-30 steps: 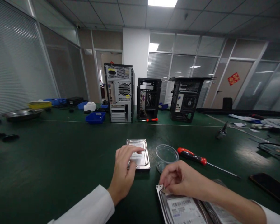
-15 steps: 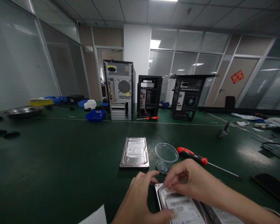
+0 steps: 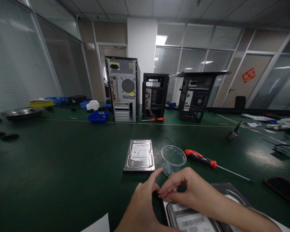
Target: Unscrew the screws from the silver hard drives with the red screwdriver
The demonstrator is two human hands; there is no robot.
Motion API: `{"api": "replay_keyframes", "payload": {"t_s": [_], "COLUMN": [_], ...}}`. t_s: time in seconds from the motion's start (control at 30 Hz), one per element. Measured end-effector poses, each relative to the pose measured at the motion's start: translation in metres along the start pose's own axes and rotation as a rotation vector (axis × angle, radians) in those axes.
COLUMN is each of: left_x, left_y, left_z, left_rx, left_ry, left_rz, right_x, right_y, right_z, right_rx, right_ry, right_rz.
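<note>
At the bottom of the view lies a hard drive (image 3: pixel 192 221) with a white barcode label, partly covered by my hands. My left hand (image 3: pixel 145 206) curves around its left edge, fingers stretched apart and thumb low by the label. My right hand (image 3: pixel 183 187) is closed in a pinch at the drive's upper left corner; what the fingertips hold, if anything, is hidden. Just beyond my fingers stands a clear plastic cup (image 3: pixel 174 155) with small bits at its bottom. A second hard drive (image 3: pixel 139 156) lies flat, label up, left of the cup.
A red and black screwdriver (image 3: pixel 203 158) and a dark phone-like slab (image 3: pixel 282 191) lie to the right. A dark sleeve or part (image 3: pixel 232 190) is under my right forearm. Computer cases (image 3: pixel 125 90) stand at the back, beside a blue tray (image 3: pixel 98 117). White paper (image 3: pixel 98 224) lies bottom left.
My right hand's pinching fingers have shifted left toward the drive's corner, closer to my left fingers. The view has tipped slightly downward.
</note>
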State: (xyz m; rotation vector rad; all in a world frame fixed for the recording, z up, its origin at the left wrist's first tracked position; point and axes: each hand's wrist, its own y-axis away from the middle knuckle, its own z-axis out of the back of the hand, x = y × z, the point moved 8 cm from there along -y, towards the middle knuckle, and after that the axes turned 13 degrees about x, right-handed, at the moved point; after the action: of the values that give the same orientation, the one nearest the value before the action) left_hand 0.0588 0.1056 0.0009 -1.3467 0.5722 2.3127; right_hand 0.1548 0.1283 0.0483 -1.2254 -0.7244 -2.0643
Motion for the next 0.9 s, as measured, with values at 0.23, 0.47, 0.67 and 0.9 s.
{"api": "replay_keyframes", "payload": {"t_s": [0.23, 0.47, 0.67, 0.9], "left_x": [-0.001, 0.001, 0.001, -0.001], "left_y": [0.004, 0.001, 0.001, 0.003], "left_z": [0.007, 0.007, 0.006, 0.008], "left_rx": [-0.023, -0.032, -0.037, -0.032], "left_ry": [0.050, 0.057, 0.054, 0.048], "left_rz": [0.041, 0.025, 0.014, 0.060], "right_x": [-0.032, -0.038, -0.034, -0.022], "right_y": [-0.009, -0.009, -0.008, -0.004], "right_z": [-0.007, -0.010, -0.012, -0.012], "right_rx": [-0.017, 0.014, 0.051, 0.017], "right_ry": [-0.387, -0.393, -0.340, -0.228], "right_rz": [-0.096, -0.107, -0.075, -0.048]}}
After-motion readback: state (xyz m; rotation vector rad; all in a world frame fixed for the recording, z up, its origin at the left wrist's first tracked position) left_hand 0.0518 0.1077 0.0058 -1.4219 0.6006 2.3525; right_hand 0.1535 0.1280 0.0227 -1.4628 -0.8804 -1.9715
